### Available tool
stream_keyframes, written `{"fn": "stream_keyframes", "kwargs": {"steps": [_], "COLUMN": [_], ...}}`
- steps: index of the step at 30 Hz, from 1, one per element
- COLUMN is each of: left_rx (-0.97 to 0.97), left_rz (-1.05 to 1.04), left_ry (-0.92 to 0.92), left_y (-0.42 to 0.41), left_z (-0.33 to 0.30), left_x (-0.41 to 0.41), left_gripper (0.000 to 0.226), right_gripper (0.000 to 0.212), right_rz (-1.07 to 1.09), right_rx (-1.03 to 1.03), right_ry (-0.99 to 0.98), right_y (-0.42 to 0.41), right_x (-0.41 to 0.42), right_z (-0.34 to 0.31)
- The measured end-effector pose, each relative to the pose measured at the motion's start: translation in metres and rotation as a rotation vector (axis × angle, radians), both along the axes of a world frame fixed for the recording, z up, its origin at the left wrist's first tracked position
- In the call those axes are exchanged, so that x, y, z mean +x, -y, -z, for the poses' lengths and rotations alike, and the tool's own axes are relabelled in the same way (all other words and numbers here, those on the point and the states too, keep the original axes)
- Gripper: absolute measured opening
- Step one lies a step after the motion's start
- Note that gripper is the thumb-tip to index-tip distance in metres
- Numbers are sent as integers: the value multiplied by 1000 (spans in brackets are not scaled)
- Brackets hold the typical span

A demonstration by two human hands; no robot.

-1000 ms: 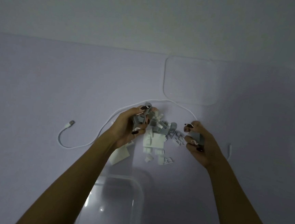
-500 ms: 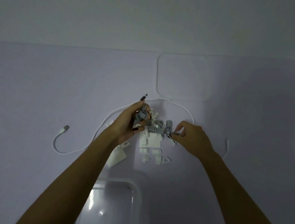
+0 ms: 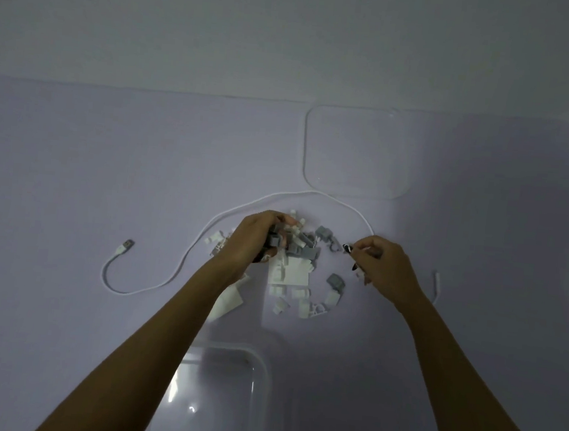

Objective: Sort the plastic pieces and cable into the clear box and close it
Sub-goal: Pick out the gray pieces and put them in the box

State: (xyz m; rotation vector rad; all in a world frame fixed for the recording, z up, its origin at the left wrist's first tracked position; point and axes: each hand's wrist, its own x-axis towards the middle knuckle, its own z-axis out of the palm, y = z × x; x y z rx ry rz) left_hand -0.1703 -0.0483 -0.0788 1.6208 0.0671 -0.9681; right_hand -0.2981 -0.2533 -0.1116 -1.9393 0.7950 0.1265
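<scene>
A pile of small white and grey plastic pieces [image 3: 292,271] lies in the middle of the lilac surface. My left hand [image 3: 257,240] grips a bunch of grey pieces at the pile's left side. To the pile's right, my right hand [image 3: 383,265] has its fingers curled and pinches a small piece. A white cable [image 3: 182,261] arcs behind the pile, its USB plug [image 3: 125,246] to the left. The clear box [image 3: 219,398] stands open near me, between my forearms. Its clear lid [image 3: 355,152] lies flat at the back right.
The lilac mat [image 3: 74,162] ends at a pale wall along the back. A flat white piece [image 3: 229,300] lies partly under my left forearm. The cable's other end [image 3: 437,283] shows to the right of my right hand.
My right hand has pulled back to the right, away from the pile. My left hand has closed over the grey pieces with its back turned up.
</scene>
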Motion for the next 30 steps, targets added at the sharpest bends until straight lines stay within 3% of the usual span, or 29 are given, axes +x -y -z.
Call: {"fn": "stream_keyframes", "kwargs": {"steps": [4, 10, 16, 22, 27, 30], "left_rx": [13, 48, 54, 52, 79, 73], "left_rz": [40, 56, 60, 64, 127, 75], "left_ry": [144, 119, 108, 109, 136, 129], "left_y": [0, 1, 3, -4, -17, -26], "left_z": [0, 0, -2, -6, -14, -18], "left_x": [-5, -7, -10, -17, -29, -34], "left_gripper": [34, 32, 31, 34, 35, 35], "right_gripper": [10, 25, 26, 12, 15, 20], "right_rz": [-161, -306, -342, -58, 7, 236], "right_rx": [-51, -254, -375, 39, 146, 535], "right_ry": [-41, -205, -217, -42, -55, -16], "right_y": [1, -22, -31, -27, -29, -32], "right_x": [-9, -23, -23, -25, -32, -36], "right_z": [-10, -7, 0, 1, -2, -9]}}
